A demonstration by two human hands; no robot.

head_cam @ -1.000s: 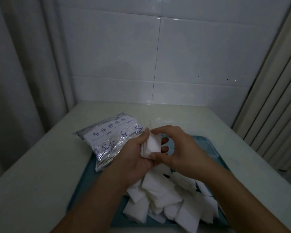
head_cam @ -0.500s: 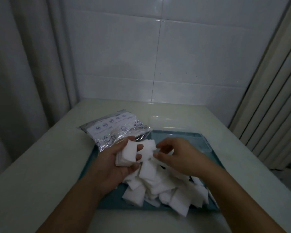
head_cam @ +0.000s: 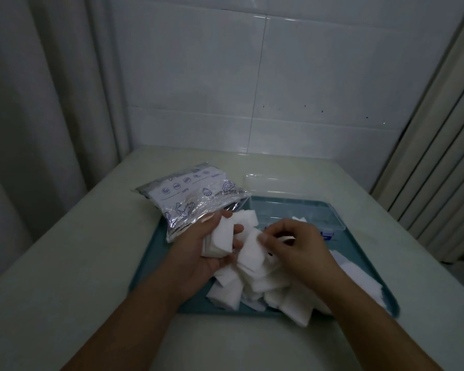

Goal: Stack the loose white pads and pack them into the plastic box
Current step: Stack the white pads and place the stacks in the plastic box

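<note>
My left hand [head_cam: 198,250] grips a small stack of white pads [head_cam: 221,238] above the teal tray [head_cam: 156,259], thumb on top and fingers curled around the stack. Just to its right, my right hand [head_cam: 295,245] pinches a single white pad [head_cam: 251,250] at its upper edge, lifting it off the pile of loose white pads [head_cam: 268,290] that fills the near half of the tray. The clear plastic box [head_cam: 292,214] lies open at the tray's far side, with a pad or two inside and its lid tilted back behind it.
A silvery printed bag [head_cam: 192,198] lies on the pale table [head_cam: 65,277], overlapping the tray's far left corner. A tiled wall stands behind the table, a curtain hangs at left, and vertical slats run down the right.
My hands lowered from chest height toward the pile. The right hand left the stack and pinched a fresh pad from the pile; the left keeps holding the stack.
</note>
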